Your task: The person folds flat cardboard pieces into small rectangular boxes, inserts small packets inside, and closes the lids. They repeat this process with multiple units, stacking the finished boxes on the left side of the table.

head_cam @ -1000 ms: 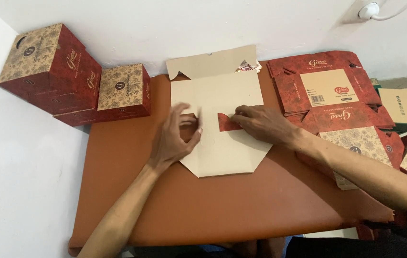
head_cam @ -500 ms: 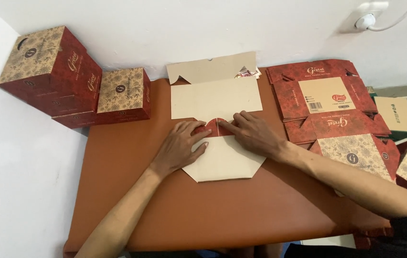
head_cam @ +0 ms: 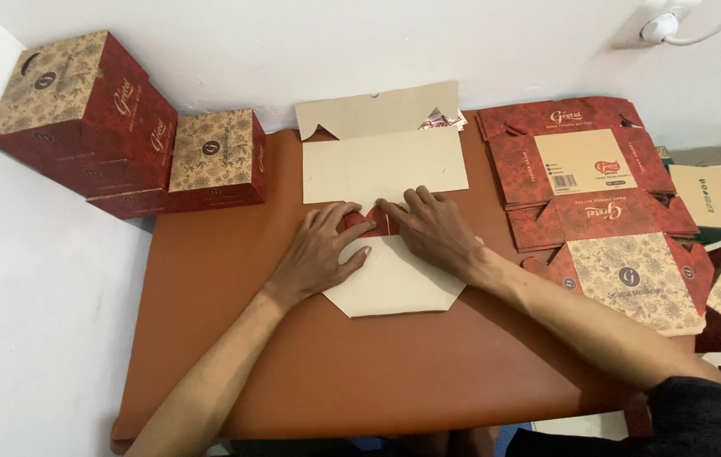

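Observation:
A flat, unfolded cardboard box blank (head_cam: 386,165) lies plain side up in the middle of the brown table (head_cam: 208,338). My left hand (head_cam: 318,254) and my right hand (head_cam: 432,228) press flat on its centre. Their fingertips meet over two small red flaps (head_cam: 373,222) folded inward across the blank. The lower tab of the blank (head_cam: 394,288) pokes out below my hands. Neither hand grips anything; both lie palm down with the fingers together.
Assembled red and tan patterned boxes stand at the back left, a large stack (head_cam: 81,110) and a smaller one (head_cam: 212,161). A pile of flat printed box blanks (head_cam: 597,195) lies at the right. A white wall runs behind the table.
The side flaps have been folded inward and both hands have slid together to the blank's centre. The view has shifted slightly.

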